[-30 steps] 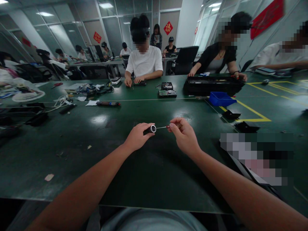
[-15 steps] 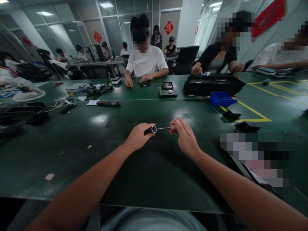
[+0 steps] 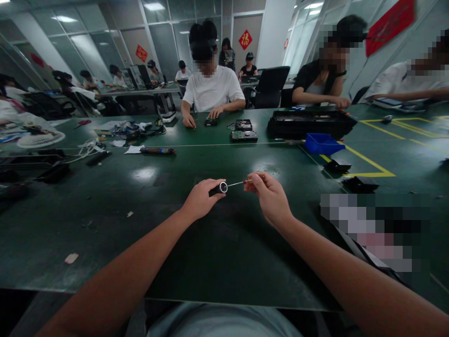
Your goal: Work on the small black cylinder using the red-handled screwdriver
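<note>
My left hand (image 3: 202,199) is closed around a black cylinder (image 3: 218,188) with a bright silver ring at its end, which faces right. In my right hand (image 3: 269,196) is a screwdriver (image 3: 247,181) with a reddish handle, pinched between thumb and fingers. Its thin metal shaft points left and slightly down, and the tip reaches the ringed end of the cylinder. Whether the tip touches anything inside cannot be made out. Both hands are just above the green table (image 3: 196,267).
Across the table a person (image 3: 213,89) handles a small dark part. Hard drives (image 3: 244,136), a long black housing (image 3: 312,124) and a blue bin (image 3: 323,143) lie toward the back. A dark electric screwdriver-like tool (image 3: 157,150) and cables (image 3: 86,150) are at left.
My right fingers have shifted on the screwdriver handle, and its shaft slants more. The left hand keeps its hold on the cylinder. At the back right, a person in black has lowered an arm.
</note>
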A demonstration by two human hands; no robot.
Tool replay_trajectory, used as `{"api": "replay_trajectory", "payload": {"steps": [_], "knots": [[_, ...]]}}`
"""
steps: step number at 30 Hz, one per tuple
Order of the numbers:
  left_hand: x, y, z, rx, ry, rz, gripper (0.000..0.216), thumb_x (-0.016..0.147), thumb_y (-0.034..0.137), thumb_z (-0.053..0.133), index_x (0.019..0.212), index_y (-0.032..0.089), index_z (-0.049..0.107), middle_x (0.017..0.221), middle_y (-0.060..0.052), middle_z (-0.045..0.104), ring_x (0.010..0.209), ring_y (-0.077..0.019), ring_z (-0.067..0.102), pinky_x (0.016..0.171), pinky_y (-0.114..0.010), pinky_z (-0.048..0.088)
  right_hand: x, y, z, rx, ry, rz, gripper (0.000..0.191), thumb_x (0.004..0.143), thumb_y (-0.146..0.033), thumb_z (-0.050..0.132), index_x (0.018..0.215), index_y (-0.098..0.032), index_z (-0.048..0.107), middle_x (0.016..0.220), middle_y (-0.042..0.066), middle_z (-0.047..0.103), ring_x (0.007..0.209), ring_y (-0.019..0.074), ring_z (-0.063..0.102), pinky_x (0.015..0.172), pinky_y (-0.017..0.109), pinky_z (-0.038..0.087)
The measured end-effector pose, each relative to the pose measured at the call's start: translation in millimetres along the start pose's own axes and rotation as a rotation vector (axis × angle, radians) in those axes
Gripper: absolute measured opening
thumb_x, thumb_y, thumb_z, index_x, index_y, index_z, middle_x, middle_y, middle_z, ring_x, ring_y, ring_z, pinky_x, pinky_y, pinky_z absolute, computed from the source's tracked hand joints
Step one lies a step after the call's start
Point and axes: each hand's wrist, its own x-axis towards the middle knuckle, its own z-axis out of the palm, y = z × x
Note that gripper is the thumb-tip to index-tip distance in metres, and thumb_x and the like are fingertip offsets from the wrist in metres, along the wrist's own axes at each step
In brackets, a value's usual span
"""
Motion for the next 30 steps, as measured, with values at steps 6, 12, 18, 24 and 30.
{"api": "replay_trajectory", "payload": {"steps": [6,12,18,24,30], "knots": [[2.7,0.6,-5.0,0.027,0.055,0.163,0.04,0.09,0.02,0.068,0.13,0.026,0.062,0.123,-0.005,0.067,0.114,-0.0216,0.06,0.103,-0.043,0.047,5.1,2.5,0.2,0.293,0.064,0.157,0.023,0.086,-0.044,0.068,0.085,-0.021,0.067,0.077,0.001,0.065,0.07,0.0147,0.061,0.074,0.033,0.054],[4.3,3.6,-9.8,0.131,-0.036,0.072,0.04,0.091,0.024,0.068,0.13,0.025,0.062,0.121,-0.005,0.068,0.112,-0.023,0.06,0.101,-0.044,0.046,16.6,5.5,-6.5,0.359,0.194,0.332,0.021,0.088,-0.035,0.066,0.073,-0.021,0.063,0.066,-0.001,0.058,0.059,0.0128,0.053,0.068,0.031,0.055],[2.4,4.0,-5.7,0.115,-0.091,-0.051,0.038,0.092,0.027,0.066,0.129,0.025,0.062,0.12,-0.004,0.067,0.113,-0.0232,0.058,0.101,-0.043,0.046,13.8,14.3,-9.2,0.209,0.201,0.182,0.021,0.086,-0.043,0.068,0.084,-0.022,0.065,0.077,-0.001,0.063,0.068,0.0134,0.059,0.067,0.029,0.053],[2.5,6.1,-4.5,-0.043,-0.015,-0.133,0.031,0.09,0.028,0.065,0.12,0.022,0.063,0.118,-0.007,0.065,0.107,-0.0238,0.06,0.096,-0.042,0.049,13.2,11.6,-11.9,0.181,0.22,0.132,0.025,0.088,-0.049,0.064,0.086,-0.024,0.063,0.08,0.0,0.064,0.069,0.0149,0.06,0.066,0.03,0.054],[19.1,-2.8,-7.8,-0.199,0.092,-0.283,0.042,0.095,0.031,0.053,0.136,0.021,0.048,0.115,-0.01,0.065,0.099,-0.023,0.063,0.093,-0.042,0.05,5.3,0.7,-8.3,0.014,0.176,-0.076,0.024,0.095,-0.047,0.054,0.091,-0.024,0.062,0.082,0.001,0.064,0.072,0.0157,0.06,0.07,0.032,0.052]]}}
